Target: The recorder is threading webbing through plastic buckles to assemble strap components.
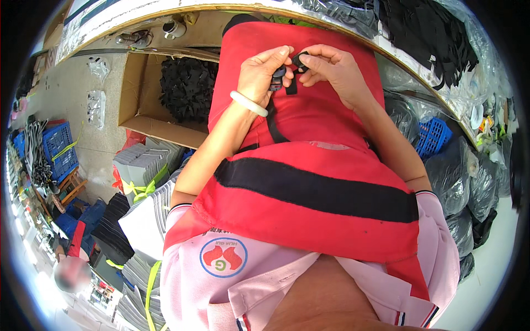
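Note:
My left hand (259, 71), with a pale bangle (248, 103) on its wrist, is closed around a small dark piece that looks like a plastic buckle (276, 80). Just to the right, my right hand (334, 69) pinches a small black strap piece (300, 59) between thumb and fingers. A short black strap end (291, 87) hangs between the two hands; which hand holds it I cannot tell. Both hands are close together above the red apron (331, 118) on my lap. A narrow black strap (274, 124) lies on the apron below my left hand.
An open cardboard box (135, 88) with many black pieces stands left of my lap. A table edge (425, 74) curves ahead, bearing black strips (425, 38). Stacked grey sheets (146, 165) lie left; plastic bags (450, 176) and a blue basket (432, 137) sit right. Another person (74, 270) is far left.

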`<action>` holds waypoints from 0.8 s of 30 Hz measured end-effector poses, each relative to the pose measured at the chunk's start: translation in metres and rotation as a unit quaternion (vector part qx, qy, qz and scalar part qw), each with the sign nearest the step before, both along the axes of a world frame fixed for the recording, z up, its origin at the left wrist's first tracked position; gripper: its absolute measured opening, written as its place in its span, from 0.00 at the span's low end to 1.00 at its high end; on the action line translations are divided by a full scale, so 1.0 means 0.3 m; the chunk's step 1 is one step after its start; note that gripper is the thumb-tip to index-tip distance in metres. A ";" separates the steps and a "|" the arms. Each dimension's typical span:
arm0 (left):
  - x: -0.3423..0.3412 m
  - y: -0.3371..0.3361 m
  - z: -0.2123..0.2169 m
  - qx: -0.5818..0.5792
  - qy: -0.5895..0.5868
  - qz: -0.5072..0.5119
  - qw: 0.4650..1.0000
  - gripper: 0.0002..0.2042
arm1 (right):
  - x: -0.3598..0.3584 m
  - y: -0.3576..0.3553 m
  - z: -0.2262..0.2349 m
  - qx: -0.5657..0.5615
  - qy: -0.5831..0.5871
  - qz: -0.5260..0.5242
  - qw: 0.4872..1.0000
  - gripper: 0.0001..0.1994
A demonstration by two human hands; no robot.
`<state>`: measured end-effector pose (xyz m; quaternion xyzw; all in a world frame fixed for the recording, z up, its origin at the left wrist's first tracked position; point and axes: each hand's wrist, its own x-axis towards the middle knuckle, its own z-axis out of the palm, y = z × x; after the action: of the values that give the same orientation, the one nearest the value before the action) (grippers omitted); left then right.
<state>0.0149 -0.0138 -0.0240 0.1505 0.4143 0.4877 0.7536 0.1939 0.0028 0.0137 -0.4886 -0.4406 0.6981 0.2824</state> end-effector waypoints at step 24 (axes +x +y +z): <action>0.019 -0.016 0.037 0.207 0.206 0.038 0.956 0.08 | -0.022 0.004 0.013 0.008 0.003 -0.052 0.999 0.13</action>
<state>0.0207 -0.0185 -0.0128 0.3849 0.4559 0.5494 0.5850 0.1873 0.0040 0.0177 -0.5062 -0.4191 0.6810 0.3232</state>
